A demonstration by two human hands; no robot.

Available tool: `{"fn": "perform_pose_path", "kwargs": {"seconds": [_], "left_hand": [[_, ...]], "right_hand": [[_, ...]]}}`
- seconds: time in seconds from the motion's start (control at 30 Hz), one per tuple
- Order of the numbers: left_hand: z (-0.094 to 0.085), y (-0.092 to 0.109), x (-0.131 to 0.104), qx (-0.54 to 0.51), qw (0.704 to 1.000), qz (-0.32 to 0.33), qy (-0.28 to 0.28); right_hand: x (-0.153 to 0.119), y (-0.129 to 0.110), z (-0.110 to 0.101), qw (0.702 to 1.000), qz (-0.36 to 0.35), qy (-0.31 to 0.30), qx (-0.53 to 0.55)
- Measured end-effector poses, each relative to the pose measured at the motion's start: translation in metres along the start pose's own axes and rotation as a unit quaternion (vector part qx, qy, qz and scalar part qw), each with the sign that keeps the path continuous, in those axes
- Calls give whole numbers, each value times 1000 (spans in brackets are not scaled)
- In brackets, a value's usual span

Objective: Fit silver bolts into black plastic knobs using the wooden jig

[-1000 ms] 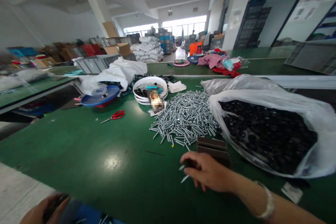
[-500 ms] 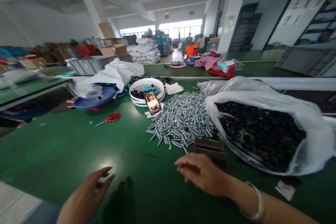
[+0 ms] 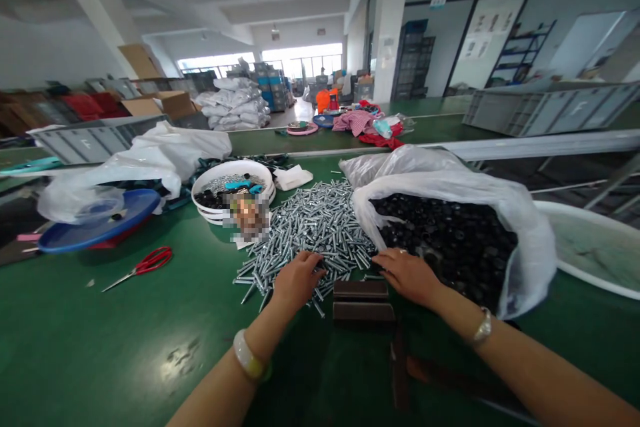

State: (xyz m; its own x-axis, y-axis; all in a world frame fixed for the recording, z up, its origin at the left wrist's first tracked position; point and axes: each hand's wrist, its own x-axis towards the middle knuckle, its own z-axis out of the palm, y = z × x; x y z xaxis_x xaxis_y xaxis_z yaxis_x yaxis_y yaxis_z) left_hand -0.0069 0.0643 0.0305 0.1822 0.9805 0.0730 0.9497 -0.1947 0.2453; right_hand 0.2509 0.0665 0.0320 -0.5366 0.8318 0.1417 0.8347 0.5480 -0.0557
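Note:
A heap of silvery screws [image 3: 313, 217] lies on the green table in front of me. My left hand [image 3: 296, 280] reaches onto the heap's near side, thumb and fingers apart among the screws. At the heap's right edge is my right hand [image 3: 411, 277], its fingers stretched toward the screws beside the white bag [image 3: 537, 260] of black plastic parts [image 3: 445, 233]. I see nothing held in either hand, though the fingertips are partly hidden. Between the hands, nearer to me, sits a dark brown grooved block [image 3: 364, 312].
Red-handled scissors [image 3: 154, 259] lie at left, near a blue tray [image 3: 100, 230]. Stacked white bowls [image 3: 200, 180] with small parts stand behind the heap, a blurred-out patch in front of them. A white round tray [image 3: 595, 213] is at right; grey crates [image 3: 550, 107] stand farther back.
My left hand has moved right and forward onto the screws. My right hand has gone forward to the heap's right edge. The view has turned to the right.

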Motion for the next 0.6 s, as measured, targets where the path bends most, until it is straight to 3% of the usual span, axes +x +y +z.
{"fn": "perform_pose_path", "kwargs": {"seconds": [0.1,0.23,0.4,0.5,0.6], "left_hand": [[0,5,2,12,1000,-3,-10],[1,7,9,-2,1000,-25,-19],[0,15,15,-92,995,30,33],[0,28,24,-164,980,116,-4],[4,38,40,-211,961,155,-88]], "right_hand": [[17,-5,-5,997,-3,-48,-64],[22,-3,-4,996,10,-52,-70],[19,2,3,996,20,-49,-69],[18,3,3,997,3,-61,-52],[13,6,2,997,-11,-65,-31]]}}
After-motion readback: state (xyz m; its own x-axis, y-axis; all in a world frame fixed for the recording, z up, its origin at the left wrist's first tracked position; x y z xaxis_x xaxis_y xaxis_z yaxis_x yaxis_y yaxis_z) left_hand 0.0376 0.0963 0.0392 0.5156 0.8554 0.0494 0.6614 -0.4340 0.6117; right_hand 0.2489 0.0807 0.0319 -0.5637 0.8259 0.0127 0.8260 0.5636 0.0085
